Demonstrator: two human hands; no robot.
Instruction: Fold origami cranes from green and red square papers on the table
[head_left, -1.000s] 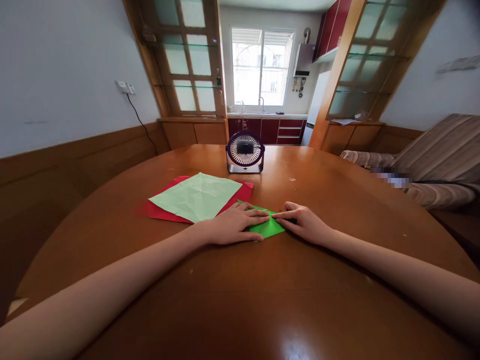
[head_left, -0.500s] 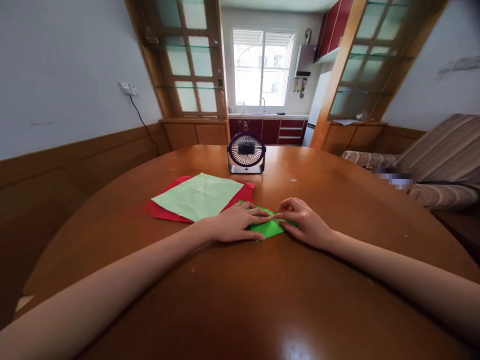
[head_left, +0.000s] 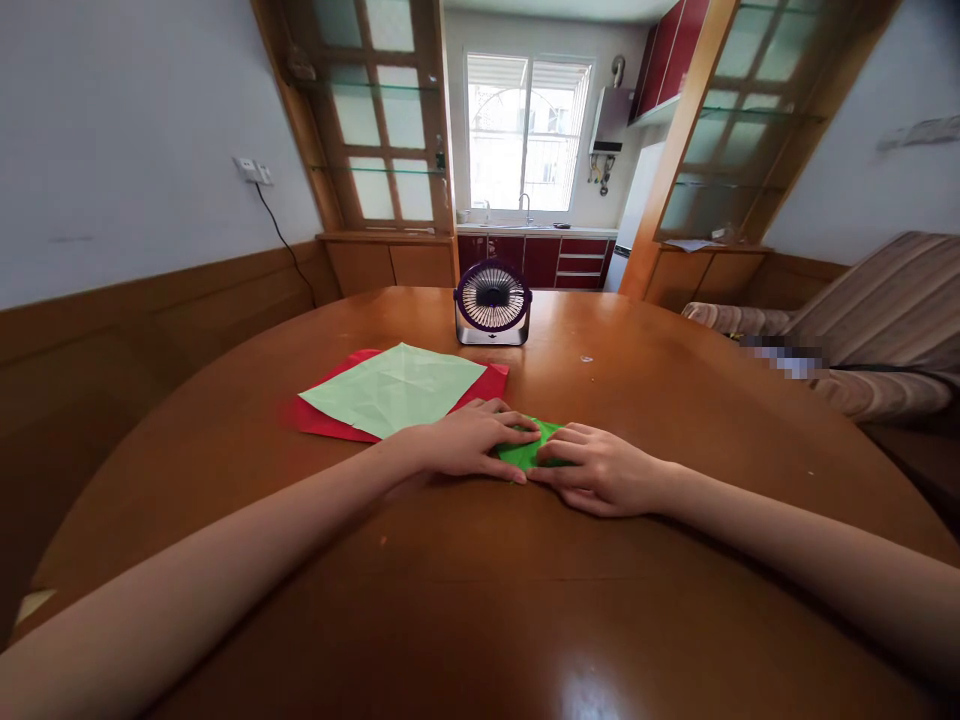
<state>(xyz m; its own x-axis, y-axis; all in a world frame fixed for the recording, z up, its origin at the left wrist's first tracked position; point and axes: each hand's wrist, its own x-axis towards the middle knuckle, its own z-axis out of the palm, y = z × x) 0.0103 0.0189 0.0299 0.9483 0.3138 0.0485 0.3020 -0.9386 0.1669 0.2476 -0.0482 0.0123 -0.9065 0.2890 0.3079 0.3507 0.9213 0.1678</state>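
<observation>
Bright green paper (head_left: 517, 455), folded and creased, lies on the table under both hands. My left hand (head_left: 472, 440) rests over its left part, fingers stretched and apart, pressing it down. From the right, my right hand (head_left: 600, 468) has its fingers bent over the paper, with the thumb at the near edge close to the left thumb; the fingers pinch that side. Part of the green paper is hidden beneath the hands. Just left of it, a pale green creased sheet (head_left: 397, 385) lies on top of red paper (head_left: 337, 431).
A small purple fan (head_left: 493, 300) stands on the far side of the round wooden table (head_left: 480, 600). Beyond it is a kitchen with a window (head_left: 525, 135). A striped armchair (head_left: 892, 310) sits on the right.
My right hand has moved down toward the near edge of the green paper, its fingers now over the right part. Less green paper shows on the right. My left hand stays nearly in place.
</observation>
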